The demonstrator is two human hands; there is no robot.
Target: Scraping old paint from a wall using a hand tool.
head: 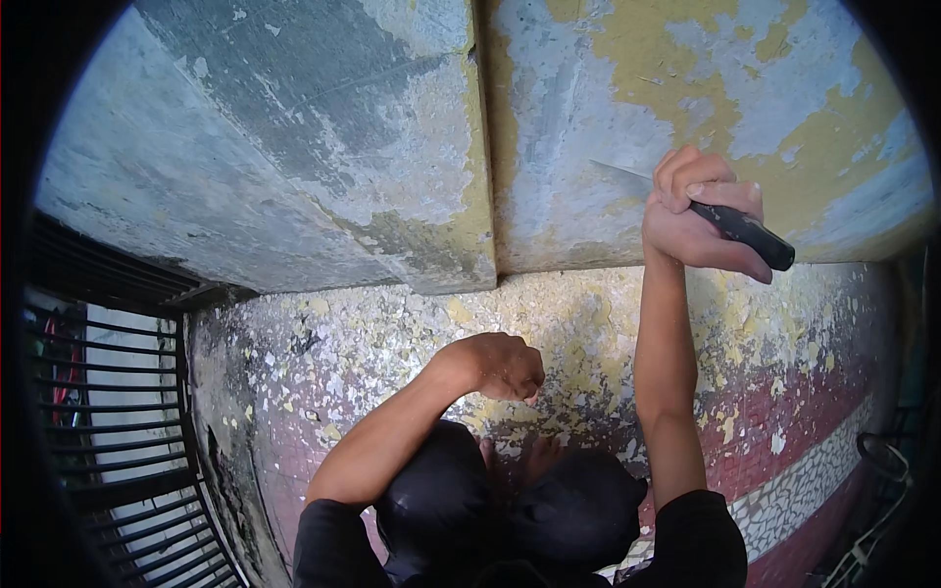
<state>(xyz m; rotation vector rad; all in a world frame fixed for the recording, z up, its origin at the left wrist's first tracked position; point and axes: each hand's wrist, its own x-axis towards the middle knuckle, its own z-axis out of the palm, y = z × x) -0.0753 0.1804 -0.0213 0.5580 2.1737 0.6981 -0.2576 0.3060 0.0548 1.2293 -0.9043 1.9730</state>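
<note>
My right hand (698, 209) is raised at the right and closed around the black handle of a scraper (750, 235). Its thin metal blade (621, 173) points left and lies close to the wall; I cannot tell whether it touches. The wall (566, 147) has patches of yellow paint left between bare grey-white areas. Lower down, my left hand (507, 367) is curled into a loose fist above the floor, near my knees. Nothing shows in it.
Paint flakes (456, 309) litter the red tiled floor (764, 419) and its white mosaic band (809, 463). A wall pillar (441, 169) juts out left of the scraped area. Dark metal bars (117, 404) stand at the left. A pale cord (867, 547) hangs or lies at the lower right.
</note>
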